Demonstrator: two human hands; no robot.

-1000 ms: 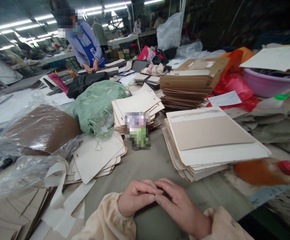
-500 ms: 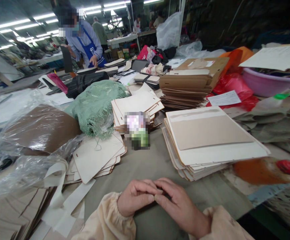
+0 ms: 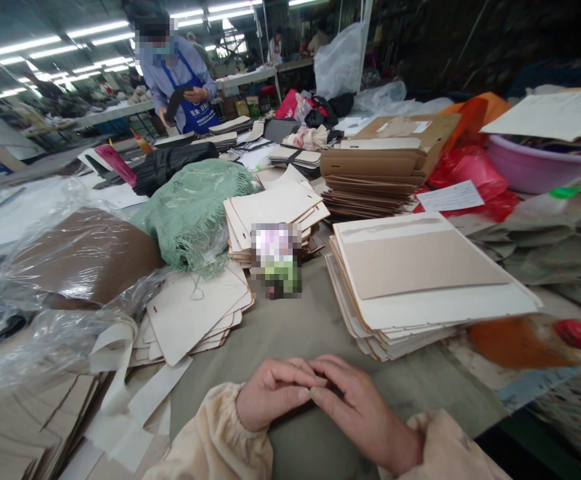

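My left hand (image 3: 276,393) and my right hand (image 3: 357,408) rest together on the grey-green cloth (image 3: 220,393) at the near edge. Their fingers are curled and closed, the fingertips overlap and the thumbs meet tip to tip. Nothing shows in either hand; the undersides are hidden. Nearest to the right hand lies a stack of white boards (image 3: 430,310) with a grey-brown sheet (image 3: 420,257) on top. Ahead and left of the left hand sits a fanned pile of cream panels (image 3: 190,307) with brown edges.
A blurred-out item (image 3: 276,260) stands before another panel stack (image 3: 270,207). Left are a green fringed cloth bundle (image 3: 195,200) and a brown piece in clear plastic (image 3: 85,253). Right lies an orange-brown bottle (image 3: 515,341) with a red cap. A co-worker (image 3: 180,87) stands across the table.
My hands have stayed still. The co-worker has shifted slightly right and now holds a dark piece in front of the blue apron, lower and further right than before.
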